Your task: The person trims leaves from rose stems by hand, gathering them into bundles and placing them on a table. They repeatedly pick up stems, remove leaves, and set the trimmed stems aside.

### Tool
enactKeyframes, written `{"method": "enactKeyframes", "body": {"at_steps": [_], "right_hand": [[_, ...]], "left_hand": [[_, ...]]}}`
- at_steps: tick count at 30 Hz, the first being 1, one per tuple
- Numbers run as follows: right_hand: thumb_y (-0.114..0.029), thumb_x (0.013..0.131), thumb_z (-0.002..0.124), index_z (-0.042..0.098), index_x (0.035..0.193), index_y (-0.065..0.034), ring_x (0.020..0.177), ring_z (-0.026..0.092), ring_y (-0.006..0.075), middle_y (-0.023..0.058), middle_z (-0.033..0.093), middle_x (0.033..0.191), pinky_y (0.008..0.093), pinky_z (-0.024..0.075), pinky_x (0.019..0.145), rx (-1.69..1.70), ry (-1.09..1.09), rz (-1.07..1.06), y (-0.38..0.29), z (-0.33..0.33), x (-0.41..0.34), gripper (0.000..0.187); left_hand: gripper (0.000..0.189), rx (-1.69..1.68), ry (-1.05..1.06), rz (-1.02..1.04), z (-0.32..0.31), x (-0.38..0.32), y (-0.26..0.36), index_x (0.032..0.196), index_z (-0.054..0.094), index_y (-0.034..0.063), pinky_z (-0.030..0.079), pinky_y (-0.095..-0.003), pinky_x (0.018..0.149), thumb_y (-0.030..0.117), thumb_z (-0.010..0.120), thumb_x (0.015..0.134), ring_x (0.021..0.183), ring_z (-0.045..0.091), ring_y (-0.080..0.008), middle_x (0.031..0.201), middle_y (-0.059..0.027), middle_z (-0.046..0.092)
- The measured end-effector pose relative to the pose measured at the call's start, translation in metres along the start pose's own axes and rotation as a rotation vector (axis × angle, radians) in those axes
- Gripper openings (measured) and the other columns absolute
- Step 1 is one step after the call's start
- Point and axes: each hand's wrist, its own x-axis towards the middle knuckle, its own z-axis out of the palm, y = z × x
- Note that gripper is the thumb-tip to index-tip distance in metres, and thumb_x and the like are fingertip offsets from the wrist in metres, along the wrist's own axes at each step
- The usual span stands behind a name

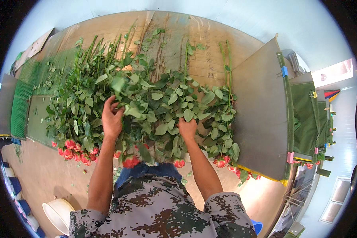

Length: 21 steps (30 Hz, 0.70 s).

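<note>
Long-stemmed roses [86, 104] with pinkish-red blooms lie across the wooden work table [208, 35], their blooms hanging over its near edge and cut stems pointing away. Among the leaves left of the middle, my left hand [112, 117] has its fingers bent and slightly apart; whether it touches a stem cannot be made out. My right hand [187, 128] is closed around a rose stem [183, 104], with leaves over the fingertips and a bloom [178, 163] below the wrist. A few more roses [226, 119] lie to its right.
A grey panel [261, 113] with a yellow lower edge stands at the right, green panels with clips beyond it. Green netting [25, 98] is at the left. A white tub [58, 214] stands on the floor at the lower left. Part of a blue container [257, 226] shows lower right.
</note>
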Motion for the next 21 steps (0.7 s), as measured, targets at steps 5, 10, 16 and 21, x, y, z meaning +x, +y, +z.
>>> {"method": "enactKeyframes", "body": {"at_steps": [5,10,16,21], "right_hand": [[-0.032,0.084,0.060,0.057,0.104,0.0025,0.072,0.063,0.0330,0.0190,0.064,0.087,0.0475,0.0474,0.065,-0.065,0.114,0.023,-0.001,-0.002,0.005,0.041],[-0.036,0.081,0.063,0.058,0.105,0.0023,0.084,0.058,0.0413,0.0231,0.061,0.096,0.0520,0.0462,0.073,-0.185,0.133,0.120,-0.026,-0.020,-0.006,0.045],[-0.030,0.082,0.064,0.061,0.099,0.0005,0.075,0.058,0.0432,0.0226,0.062,0.084,0.0527,0.0460,0.064,-0.372,-0.005,-0.201,0.003,-0.026,0.010,0.035],[-0.025,0.079,0.067,0.062,0.092,-0.0011,0.057,0.051,0.0379,0.0152,0.057,0.069,0.0496,0.0413,0.052,-0.154,0.080,-0.274,0.012,-0.010,0.014,0.028]], "left_hand": [[0.054,-0.165,-0.020,0.012,-0.003,-0.029,0.028,0.133,0.037,0.0002,0.048,-0.0272,0.078,-0.007,0.053,0.082,0.090,0.057,-0.0156,0.107,-0.0115,0.058],[0.060,-0.287,-0.326,-0.028,0.051,-0.052,0.022,0.137,0.036,0.0061,0.049,-0.0291,0.076,-0.009,0.050,0.080,0.090,0.058,-0.0168,0.115,-0.0158,0.057],[0.059,0.064,-0.403,-0.071,0.127,-0.058,-0.019,0.134,0.043,0.0112,0.049,-0.0352,0.080,-0.001,0.055,0.077,0.091,0.063,-0.0251,0.108,-0.0159,0.064],[0.056,0.354,-0.392,-0.074,0.149,-0.056,-0.049,0.132,0.044,0.0117,0.048,-0.0445,0.083,0.005,0.057,0.078,0.096,0.060,-0.0361,0.108,-0.0136,0.064]]}}
